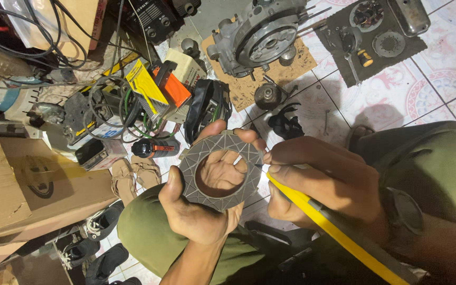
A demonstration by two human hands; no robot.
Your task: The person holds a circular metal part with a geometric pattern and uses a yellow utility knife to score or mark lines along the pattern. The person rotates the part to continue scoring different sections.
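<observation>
Gripping a yellow-handled tool point(339, 229) at lower right, the right hand point(323, 179) is pressing its tip against the rim of a grey friction ring point(220, 170). At frame centre, the left hand point(199, 203) is pinching that ring between thumb and fingers, above a tiled floor point(397, 100) where an engine casing point(257, 34) is lying.

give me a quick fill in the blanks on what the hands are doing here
1. The left hand holds a grey ring-shaped ____ plate with grooved pads.
2. The right hand holds a tool with a ____ handle, its tip at the plate's rim.
3. The engine casing on the floor rests on a sheet of ____.

Missing words: friction (clutch); yellow; cardboard
</observation>
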